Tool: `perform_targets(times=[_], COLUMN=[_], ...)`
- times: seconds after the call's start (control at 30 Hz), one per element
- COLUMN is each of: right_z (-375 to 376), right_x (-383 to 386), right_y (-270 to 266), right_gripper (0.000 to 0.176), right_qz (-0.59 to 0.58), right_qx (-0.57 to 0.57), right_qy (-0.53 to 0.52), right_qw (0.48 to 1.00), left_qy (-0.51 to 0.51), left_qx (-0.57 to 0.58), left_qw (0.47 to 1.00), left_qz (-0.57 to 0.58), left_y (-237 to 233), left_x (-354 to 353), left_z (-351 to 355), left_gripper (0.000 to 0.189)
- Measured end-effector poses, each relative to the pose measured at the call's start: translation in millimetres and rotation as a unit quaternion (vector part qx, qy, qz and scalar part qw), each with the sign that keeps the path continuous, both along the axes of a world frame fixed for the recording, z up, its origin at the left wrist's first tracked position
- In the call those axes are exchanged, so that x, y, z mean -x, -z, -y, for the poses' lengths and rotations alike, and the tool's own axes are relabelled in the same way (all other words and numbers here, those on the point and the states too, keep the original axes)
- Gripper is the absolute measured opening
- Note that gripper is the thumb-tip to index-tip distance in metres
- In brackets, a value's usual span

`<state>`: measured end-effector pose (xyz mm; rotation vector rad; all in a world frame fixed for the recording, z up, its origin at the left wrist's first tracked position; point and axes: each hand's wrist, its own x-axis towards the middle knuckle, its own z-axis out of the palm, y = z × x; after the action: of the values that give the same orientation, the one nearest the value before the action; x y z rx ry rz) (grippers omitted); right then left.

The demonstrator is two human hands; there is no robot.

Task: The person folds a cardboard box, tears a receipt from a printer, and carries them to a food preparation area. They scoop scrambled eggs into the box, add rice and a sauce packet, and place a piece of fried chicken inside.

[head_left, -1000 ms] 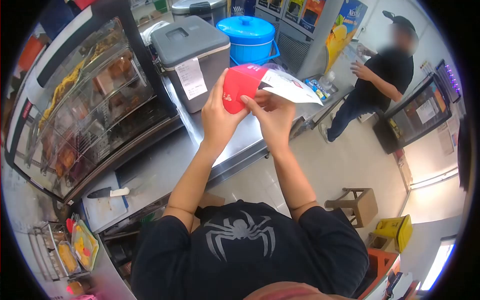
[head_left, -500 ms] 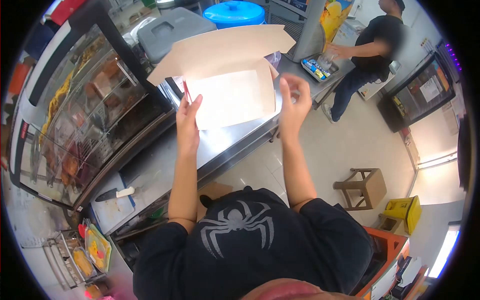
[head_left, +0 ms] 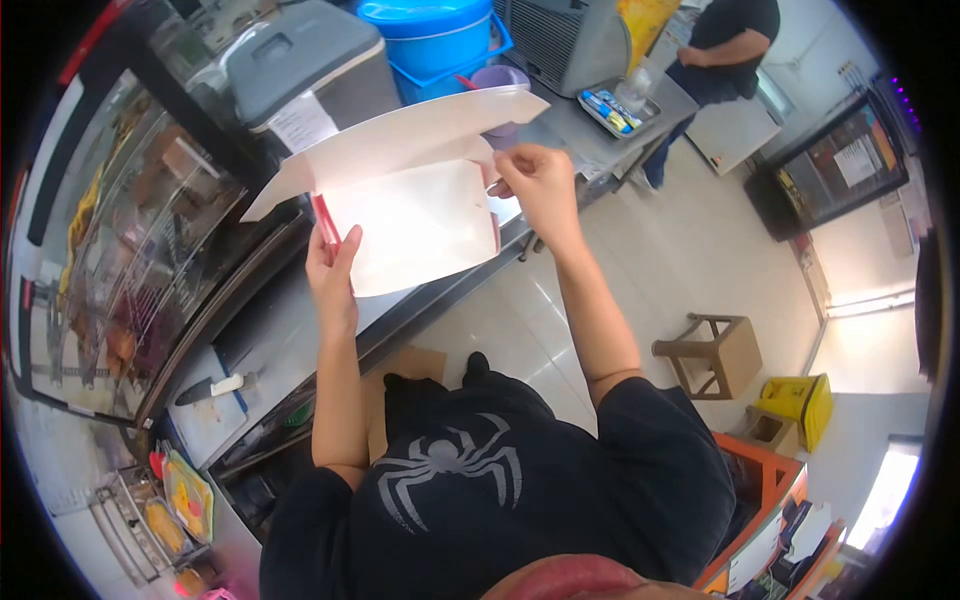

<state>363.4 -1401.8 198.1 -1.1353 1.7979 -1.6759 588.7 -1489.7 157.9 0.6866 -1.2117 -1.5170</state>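
Two hands hold box (head_left: pixel 415 225) up over counter (head_left: pixel 285 345). Lid flap open, white inside showing. Left hand (head_left: pixel 330 272): fingers closed on left wall, red edge by thumb. Right hand (head_left: pixel 535 185): fingertips pinch top right corner. Grey bin (head_left: pixel 300 60) and blue tub (head_left: pixel 440 30) behind box. Knife (head_left: pixel 210 387) lies on counter, low left. Stool (head_left: pixel 710 355) on floor, right.

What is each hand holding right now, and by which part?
Both hold one opened paper box. The left hand pinches its left side wall, and the right hand grips the right side wall up near the lid fold.
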Motion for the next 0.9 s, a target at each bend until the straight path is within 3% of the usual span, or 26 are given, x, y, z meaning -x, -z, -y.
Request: perform_targets(times=[0.1, 0.23, 0.27, 0.37, 0.5, 0.53, 0.7, 0.77, 0.9], right_z=[-5, -9, -13, -13, -2, 1, 28, 40, 61], right_x=[4, 1, 5, -3, -16, -17, -36, -44, -79], right_y=[1, 19, 21, 31, 40, 43, 90, 111, 124], right_gripper=[0.017, 0.017, 0.019, 0.017, 0.031, 0.04, 0.052, 0.049, 0.048], right_qz=[0.001, -0.018, -0.001, 0.152, 0.27, 0.285, 0.255, 0.243, 0.247], right_qx=[-0.014, 0.049, 0.001, -0.004, -0.031, -0.046, -0.097, -0.105, -0.157], right_qy=[-0.006, -0.04, -0.085, -0.125, -0.116, -0.156, -0.172, -0.23, -0.191], right_qw=[1.0, 0.998, 0.996, 0.98, 0.955, 0.944, 0.947, 0.936, 0.937], left_qy=[0.002, 0.027, 0.035, 0.041, 0.046, 0.049, 0.038, 0.048, 0.058], left_qx=[-0.02, -0.077, -0.072, -0.06, -0.093, -0.099, -0.091, -0.145, -0.24], left_qw=[1.0, 0.997, 0.997, 0.997, 0.995, 0.994, 0.995, 0.988, 0.969], left_qz=[0.004, -0.01, -0.019, -0.014, 0.0, 0.006, -0.022, 0.017, 0.027], left_y=[-4, -8, -6, -4, 10, 16, 51, 58, 107], left_x=[1, -7, -9, -13, -25, -29, -40, -53, -87], left_z=[-11, -7, -3, 4, 12, 14, 38, 46, 75], left_gripper=[0.049, 0.058, 0.058, 0.057, 0.057, 0.057, 0.057, 0.058, 0.056])
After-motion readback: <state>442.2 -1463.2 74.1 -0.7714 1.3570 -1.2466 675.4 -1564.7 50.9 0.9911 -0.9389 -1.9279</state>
